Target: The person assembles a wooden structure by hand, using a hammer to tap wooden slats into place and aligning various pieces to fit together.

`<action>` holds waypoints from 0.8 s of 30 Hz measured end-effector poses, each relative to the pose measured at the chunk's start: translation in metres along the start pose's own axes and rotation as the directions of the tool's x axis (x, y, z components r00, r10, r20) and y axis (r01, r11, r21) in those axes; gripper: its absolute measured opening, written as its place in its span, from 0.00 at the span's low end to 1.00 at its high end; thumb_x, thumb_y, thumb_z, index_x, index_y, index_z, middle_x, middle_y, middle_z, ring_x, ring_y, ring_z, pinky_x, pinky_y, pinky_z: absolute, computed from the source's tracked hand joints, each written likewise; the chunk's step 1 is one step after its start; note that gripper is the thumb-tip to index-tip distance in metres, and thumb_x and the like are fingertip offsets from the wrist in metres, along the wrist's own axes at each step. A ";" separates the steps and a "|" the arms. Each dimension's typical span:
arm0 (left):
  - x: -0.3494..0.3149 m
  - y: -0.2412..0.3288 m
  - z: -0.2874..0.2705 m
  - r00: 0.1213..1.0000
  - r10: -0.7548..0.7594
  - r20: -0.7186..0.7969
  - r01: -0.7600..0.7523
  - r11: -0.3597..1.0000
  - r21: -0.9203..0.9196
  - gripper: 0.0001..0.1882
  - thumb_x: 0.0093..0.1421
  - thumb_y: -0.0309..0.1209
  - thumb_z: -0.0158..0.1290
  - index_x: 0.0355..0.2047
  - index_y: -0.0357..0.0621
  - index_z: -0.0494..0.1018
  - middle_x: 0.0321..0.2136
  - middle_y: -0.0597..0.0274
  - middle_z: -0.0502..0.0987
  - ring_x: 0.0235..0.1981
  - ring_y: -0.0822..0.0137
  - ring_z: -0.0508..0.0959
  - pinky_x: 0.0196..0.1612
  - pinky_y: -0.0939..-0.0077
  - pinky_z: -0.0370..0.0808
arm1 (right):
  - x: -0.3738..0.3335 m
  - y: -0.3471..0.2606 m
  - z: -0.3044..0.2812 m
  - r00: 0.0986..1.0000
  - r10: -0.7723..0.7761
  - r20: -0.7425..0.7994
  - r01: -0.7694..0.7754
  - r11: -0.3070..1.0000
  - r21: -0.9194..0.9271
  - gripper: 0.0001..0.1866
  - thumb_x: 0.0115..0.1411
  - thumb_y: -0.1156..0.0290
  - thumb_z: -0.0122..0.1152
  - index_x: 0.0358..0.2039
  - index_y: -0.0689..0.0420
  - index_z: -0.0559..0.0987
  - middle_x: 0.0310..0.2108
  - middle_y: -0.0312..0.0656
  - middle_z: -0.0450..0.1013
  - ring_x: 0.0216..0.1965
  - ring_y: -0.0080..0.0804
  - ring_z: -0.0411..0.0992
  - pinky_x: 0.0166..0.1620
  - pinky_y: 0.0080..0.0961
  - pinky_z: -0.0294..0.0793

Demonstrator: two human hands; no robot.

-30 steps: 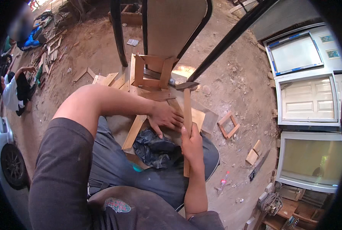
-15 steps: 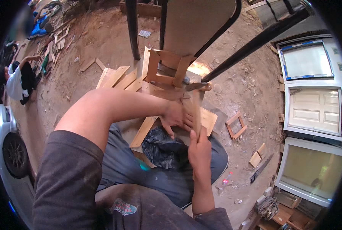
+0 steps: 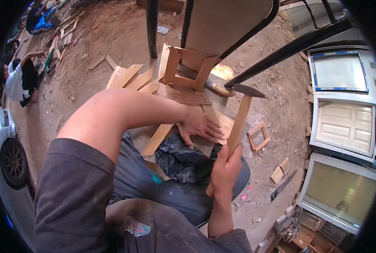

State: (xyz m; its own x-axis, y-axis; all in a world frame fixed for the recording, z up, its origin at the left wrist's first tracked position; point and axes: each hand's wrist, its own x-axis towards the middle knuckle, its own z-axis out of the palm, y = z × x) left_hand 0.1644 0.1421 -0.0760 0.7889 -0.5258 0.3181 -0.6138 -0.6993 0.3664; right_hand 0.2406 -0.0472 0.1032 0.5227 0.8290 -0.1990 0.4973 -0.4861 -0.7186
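Observation:
My right hand (image 3: 226, 170) is closed around the wooden handle of a hammer (image 3: 240, 120), whose dark metal head is up to the right of the work. My left hand (image 3: 202, 125) lies flat, fingers stretched out, on pieces of pale wood in front of me. Just beyond it, a reddish wooden strip (image 3: 192, 98) joins other slats. Farther off stands a small wooden frame (image 3: 171, 65). A black plastic bag (image 3: 181, 162) rests at my lap, close below my left hand.
Black metal chair legs (image 3: 293, 50) slant over the work. A curved wooden-handled tool (image 3: 219, 88) lies beyond it. Loose slats (image 3: 127, 78) are piled at left. On the dirt at right are a small square frame (image 3: 259, 137) and a saw (image 3: 282, 185). Another person (image 3: 17, 82) sits far left.
The hammer has moved up and to the right, away from the wood, and its head now shows clearly. My left hand stays on the wood, its fingers shifted slightly right.

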 end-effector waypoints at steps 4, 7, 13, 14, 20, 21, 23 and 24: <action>0.005 0.004 -0.012 0.999 -0.044 -0.009 0.044 0.999 0.001 0.55 0.58 0.62 0.53 0.74 0.36 0.49 0.73 0.44 0.53 0.75 0.48 0.52 0.77 0.51 0.47 | 0.006 0.023 0.027 0.987 0.077 0.138 -0.060 0.990 -0.124 0.20 0.73 0.62 0.50 0.55 0.65 0.68 0.38 0.71 0.75 0.44 0.73 0.73 0.42 0.58 0.72; 0.003 0.004 -0.004 0.992 -0.085 0.095 0.085 0.996 0.013 0.56 0.57 0.62 0.54 0.75 0.38 0.47 0.75 0.48 0.51 0.75 0.49 0.51 0.77 0.51 0.47 | 0.004 0.016 0.014 0.992 0.046 0.116 -0.031 0.991 -0.130 0.20 0.73 0.60 0.49 0.55 0.64 0.67 0.40 0.70 0.76 0.46 0.72 0.73 0.43 0.57 0.72; 0.005 0.001 -0.004 0.991 -0.089 0.102 0.090 0.996 -0.001 0.55 0.58 0.61 0.54 0.74 0.39 0.48 0.75 0.49 0.50 0.76 0.49 0.50 0.77 0.52 0.46 | -0.002 0.026 0.031 0.991 0.090 0.098 -0.080 0.992 -0.098 0.18 0.74 0.61 0.48 0.52 0.64 0.67 0.36 0.69 0.76 0.42 0.73 0.74 0.39 0.57 0.72; 0.004 0.002 -0.004 0.993 -0.089 0.074 0.089 0.996 -0.009 0.55 0.57 0.61 0.54 0.74 0.39 0.49 0.75 0.49 0.50 0.76 0.49 0.50 0.77 0.52 0.46 | 0.000 0.025 0.035 0.978 0.107 0.180 -0.073 0.980 -0.186 0.18 0.74 0.61 0.48 0.51 0.64 0.67 0.35 0.69 0.76 0.41 0.74 0.74 0.38 0.57 0.72; 0.004 0.002 -0.003 0.997 -0.066 0.046 0.066 0.998 0.001 0.55 0.57 0.60 0.55 0.74 0.38 0.51 0.74 0.47 0.52 0.75 0.48 0.51 0.77 0.53 0.48 | -0.009 0.002 0.020 0.999 0.040 -0.005 -0.040 0.999 -0.006 0.17 0.74 0.62 0.49 0.50 0.64 0.67 0.34 0.69 0.75 0.40 0.73 0.74 0.37 0.56 0.71; 0.006 0.002 -0.007 0.997 -0.053 0.050 0.054 0.998 -0.014 0.54 0.57 0.61 0.53 0.73 0.37 0.52 0.73 0.45 0.54 0.75 0.48 0.52 0.77 0.53 0.47 | -0.010 0.012 0.030 0.999 0.026 -0.042 -0.027 0.999 -0.025 0.17 0.74 0.61 0.49 0.50 0.64 0.68 0.34 0.68 0.76 0.39 0.72 0.75 0.37 0.54 0.72; 0.006 0.004 -0.010 0.998 -0.060 0.021 0.061 0.997 -0.041 0.53 0.58 0.61 0.53 0.73 0.37 0.53 0.73 0.44 0.53 0.75 0.47 0.53 0.77 0.52 0.47 | -0.003 0.027 0.043 0.998 0.036 0.059 -0.030 0.994 -0.108 0.18 0.74 0.60 0.48 0.49 0.64 0.69 0.35 0.69 0.75 0.41 0.73 0.74 0.39 0.55 0.71; 0.004 0.006 -0.009 0.997 -0.071 -0.013 0.071 0.996 -0.054 0.52 0.58 0.60 0.54 0.73 0.38 0.53 0.74 0.45 0.52 0.75 0.47 0.52 0.77 0.52 0.48 | -0.003 0.024 0.041 0.993 0.066 0.096 -0.051 0.987 -0.151 0.18 0.74 0.61 0.48 0.51 0.64 0.67 0.35 0.70 0.75 0.41 0.74 0.73 0.39 0.57 0.70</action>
State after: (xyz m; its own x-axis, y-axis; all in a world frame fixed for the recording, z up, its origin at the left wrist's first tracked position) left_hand 0.1635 0.1404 -0.0647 0.8302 -0.4684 0.3021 -0.5573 -0.7075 0.4345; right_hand 0.2229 -0.0500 0.0590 0.4852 0.8179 -0.3093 0.5688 -0.5639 -0.5988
